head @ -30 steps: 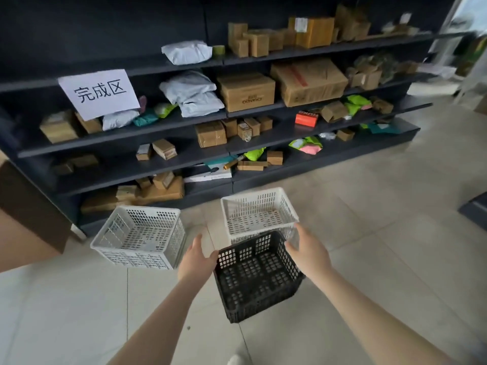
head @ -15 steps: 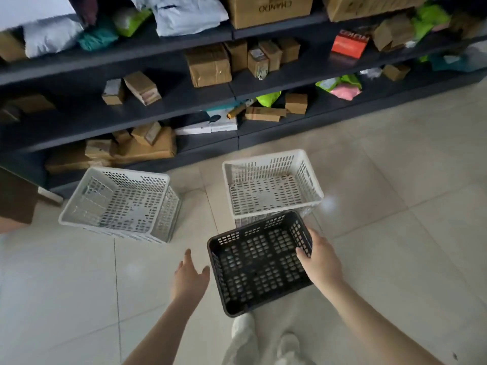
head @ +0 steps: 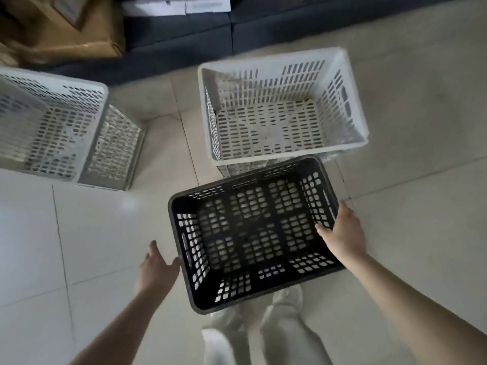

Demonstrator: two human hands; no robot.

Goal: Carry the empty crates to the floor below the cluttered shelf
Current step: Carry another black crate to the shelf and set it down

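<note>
An empty black crate (head: 253, 233) is low over the tiled floor in front of me, tilted slightly. My right hand (head: 342, 233) grips its right rim, thumb inside the wall. My left hand (head: 158, 267) hangs open just off the crate's left rim, fingers spread, holding nothing. Directly beyond the black crate stands an empty white crate (head: 284, 111) on the floor, its near rim touching or nearly touching the black one. A second empty white crate (head: 52, 122) stands on the floor at the left.
The dark bottom ledge of the shelf (head: 237, 32) runs across the top, with a brown cardboard box (head: 66, 30) and white flat boxes (head: 176, 5) on it. My legs and shoes (head: 263, 325) are beneath the black crate. Pale floor tiles (head: 421, 127) extend right.
My head has tipped down and closer, so the upper shelves left the view. The black crate has dropped lower towards the floor. My left hand has come off its rim; my right still holds.
</note>
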